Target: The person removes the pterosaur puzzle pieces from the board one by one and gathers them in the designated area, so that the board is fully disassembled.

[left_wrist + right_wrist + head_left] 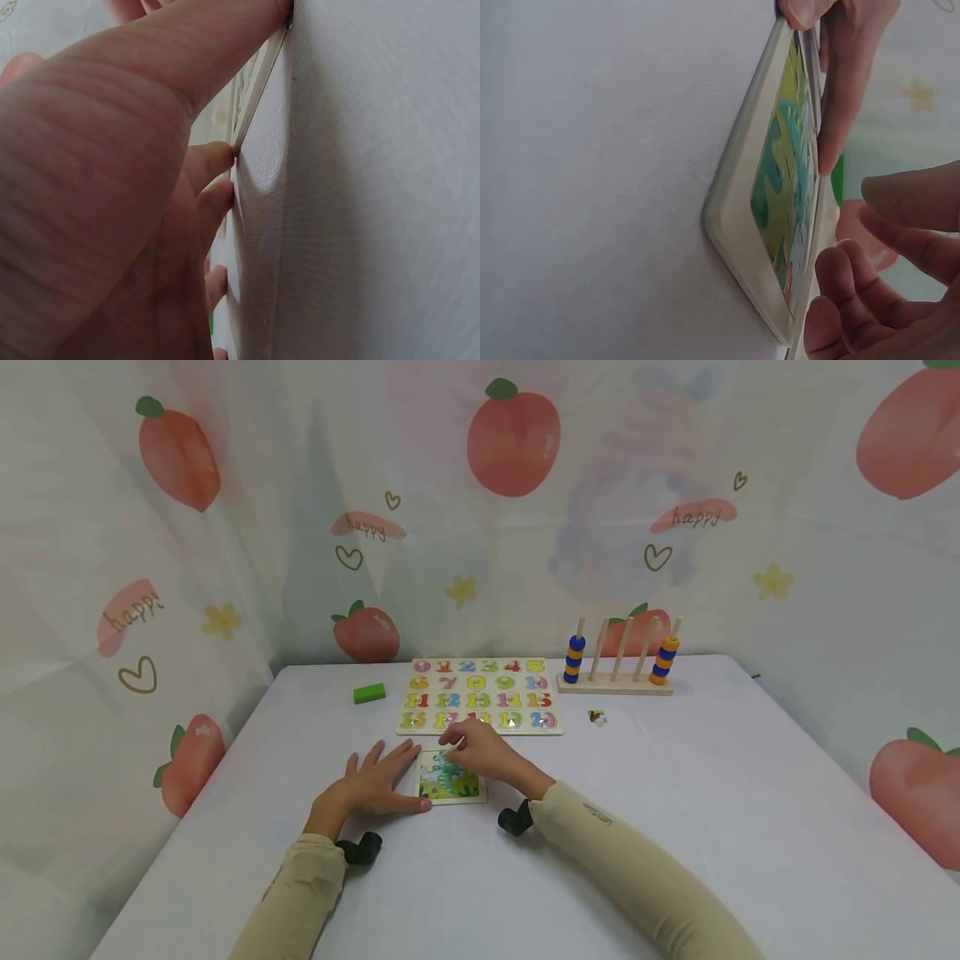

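Note:
A small framed jigsaw puzzle (451,787) with a green and blue cartoon picture lies flat on the white table. My left hand (372,783) is spread at its left side, the thumb at the lower left corner and a fingertip at the upper left. In the left wrist view, the left thumb (217,45) reaches to the frame's edge. My right hand (483,752) hovers over the top of the puzzle with bent fingers. In the right wrist view, the right thumb (911,196) and forefinger come close together, and nothing shows between them. Part of the picture is hidden beneath this hand.
Behind the puzzle lies a wooden number board (480,691). A green block (369,693) is at the back left. To the right stand a peg rack (615,688) with blue and orange beads and, nearer, a few small picture pieces (597,717).

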Demonstrator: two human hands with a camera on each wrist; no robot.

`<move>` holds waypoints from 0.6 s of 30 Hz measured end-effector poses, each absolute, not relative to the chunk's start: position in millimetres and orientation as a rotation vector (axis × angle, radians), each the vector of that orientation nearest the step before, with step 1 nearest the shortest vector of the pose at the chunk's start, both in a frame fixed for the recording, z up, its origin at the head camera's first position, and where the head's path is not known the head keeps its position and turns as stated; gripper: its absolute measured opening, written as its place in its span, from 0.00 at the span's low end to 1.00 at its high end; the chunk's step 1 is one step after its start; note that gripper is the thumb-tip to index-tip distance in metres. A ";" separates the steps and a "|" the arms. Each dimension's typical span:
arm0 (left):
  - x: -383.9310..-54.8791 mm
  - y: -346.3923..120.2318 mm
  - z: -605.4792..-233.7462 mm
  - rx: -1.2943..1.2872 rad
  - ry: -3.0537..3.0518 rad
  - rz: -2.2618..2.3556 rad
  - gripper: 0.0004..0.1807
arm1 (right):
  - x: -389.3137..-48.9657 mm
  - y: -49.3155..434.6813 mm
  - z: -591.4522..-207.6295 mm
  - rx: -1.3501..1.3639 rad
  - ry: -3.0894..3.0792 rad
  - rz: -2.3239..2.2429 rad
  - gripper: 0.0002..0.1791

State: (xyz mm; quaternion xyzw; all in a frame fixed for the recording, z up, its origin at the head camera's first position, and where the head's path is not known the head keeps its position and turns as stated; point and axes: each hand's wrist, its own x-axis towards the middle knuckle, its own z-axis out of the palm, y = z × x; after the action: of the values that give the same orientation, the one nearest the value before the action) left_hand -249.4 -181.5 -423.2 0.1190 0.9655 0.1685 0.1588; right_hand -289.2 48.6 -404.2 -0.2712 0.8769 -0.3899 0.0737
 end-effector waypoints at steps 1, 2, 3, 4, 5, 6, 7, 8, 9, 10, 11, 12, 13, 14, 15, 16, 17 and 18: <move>-249.2 -181.5 -423.2 0.338 2.757 0.485 0.59 | -290.6 47.6 -405.3 -0.823 2.634 -1.158 0.12; -248.9 -181.3 -423.2 0.339 2.757 0.486 0.59 | -291.9 46.7 -406.5 -0.832 2.636 -1.142 0.12; -248.7 -181.2 -423.1 0.341 2.756 0.487 0.59 | -293.2 46.0 -407.7 -0.839 2.638 -1.125 0.12; -248.1 -181.0 -422.5 0.339 2.755 0.488 0.59 | -294.4 45.5 -408.6 -0.848 2.638 -1.110 0.12; -248.1 -181.0 -422.7 0.340 2.757 0.492 0.59 | -295.2 45.0 -409.4 -0.858 2.644 -1.092 0.11; -247.5 -181.0 -422.1 0.339 2.753 0.496 0.59 | -295.9 44.6 -410.3 -0.868 2.642 -1.077 0.11; -247.2 -181.0 -421.8 0.341 2.752 0.501 0.59 | -296.2 44.2 -410.7 -0.875 2.640 -1.062 0.11; -246.9 -181.1 -422.2 0.344 2.754 0.507 0.59 | -296.7 44.0 -411.2 -0.877 2.640 -1.042 0.12; -246.8 -181.2 -422.3 0.344 2.754 0.507 0.59 | -296.9 43.8 -411.3 -0.874 2.638 -1.029 0.12; -247.0 -181.4 -422.5 0.343 2.754 0.507 0.59 | -297.5 43.6 -411.7 -0.870 2.638 -1.018 0.12; -247.2 -181.6 -422.9 0.344 2.755 0.509 0.59 | -297.7 43.4 -411.5 -0.863 2.638 -1.007 0.12; -247.4 -181.5 -422.6 0.344 2.754 0.508 0.59 | -298.1 43.3 -411.5 -0.860 2.636 -0.995 0.12; -247.7 -181.7 -422.7 0.345 2.755 0.507 0.59 | -298.6 43.3 -411.4 -0.856 2.636 -0.985 0.12; -247.7 -181.7 -422.3 0.345 2.754 0.502 0.59 | -299.2 43.2 -411.6 -0.857 2.635 -0.978 0.12; -248.1 -181.8 -421.8 0.346 2.754 0.499 0.59 | -299.6 42.9 -411.6 -0.862 2.633 -0.974 0.12; -248.7 -182.0 -422.2 0.345 2.753 0.495 0.59 | -300.2 42.7 -411.9 -0.872 2.634 -0.966 0.12; -249.1 -182.1 -422.3 0.347 2.754 0.493 0.59 | -300.3 42.4 -411.9 -0.882 2.633 -0.961 0.11; -249.8 -182.2 -422.7 0.345 2.751 0.486 0.59 | -300.6 42.2 -412.1 -0.893 2.633 -0.955 0.11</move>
State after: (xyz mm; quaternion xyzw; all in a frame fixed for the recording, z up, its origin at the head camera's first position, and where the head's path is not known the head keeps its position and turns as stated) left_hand -249.8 -182.2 -422.7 0.1209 0.9644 0.1703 0.1624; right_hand -300.6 42.2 -412.1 -0.3023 0.8911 -0.3231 0.1005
